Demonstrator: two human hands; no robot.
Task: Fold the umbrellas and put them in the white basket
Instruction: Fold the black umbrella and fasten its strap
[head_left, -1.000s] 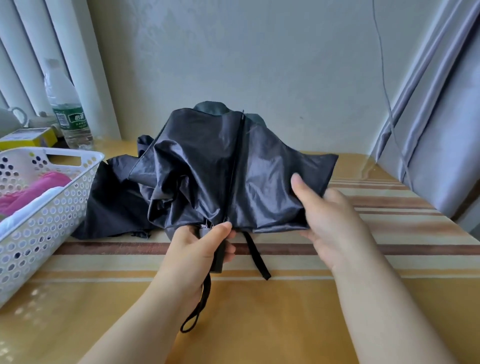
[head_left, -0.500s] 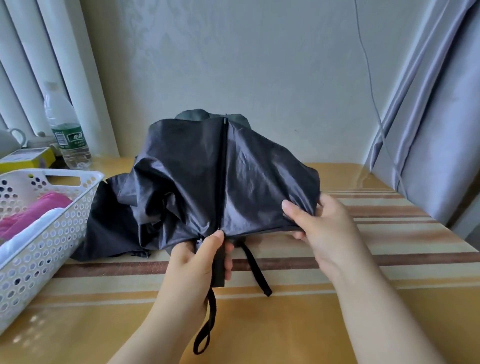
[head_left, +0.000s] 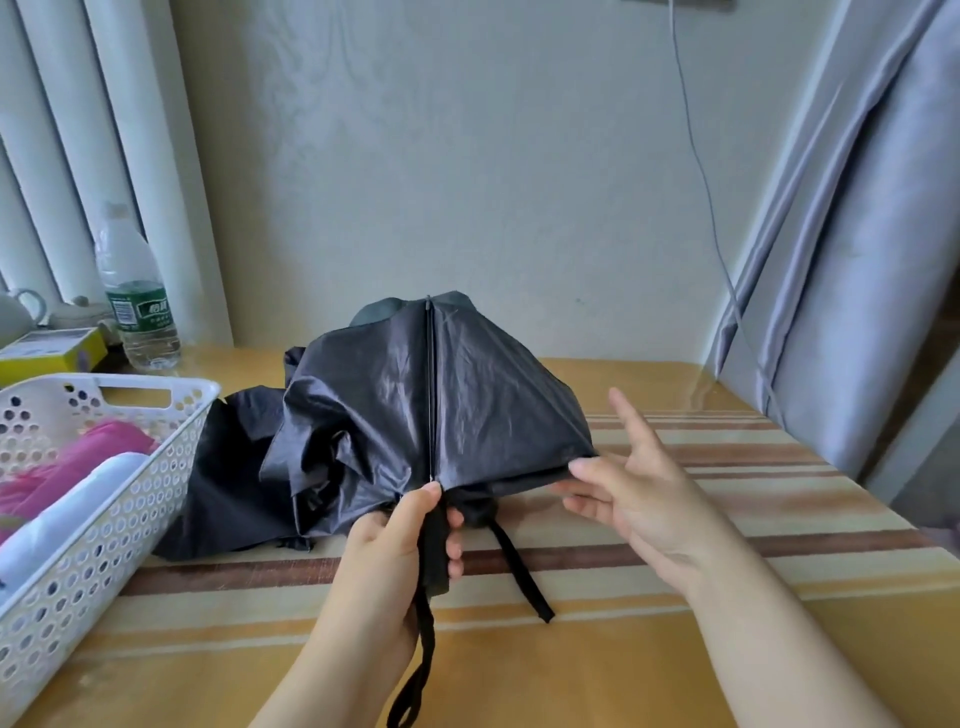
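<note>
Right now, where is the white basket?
In the head view the white basket sits at the table's left edge, left of the black umbrella that the left hand grips, with a water bottle behind it.

Two bare forearms enter from the bottom edge, one on each side; neither carries a sleeve, a cuff, a watch, a band or a bracelet where the frame shows them, from below the elbow up to the wrist. The left hand (head_left: 400, 540) is bare, with no glove and no ring visible on its fingers (head_left: 456, 545); its nails are short and unpainted, as far as the thumb shows. The right hand (head_left: 631, 499) is likewise bare, ungloved and ringless; its fingers (head_left: 628, 421) are slim, the nails short and plain. No clothing reaches into view anywhere on either arm.
</note>
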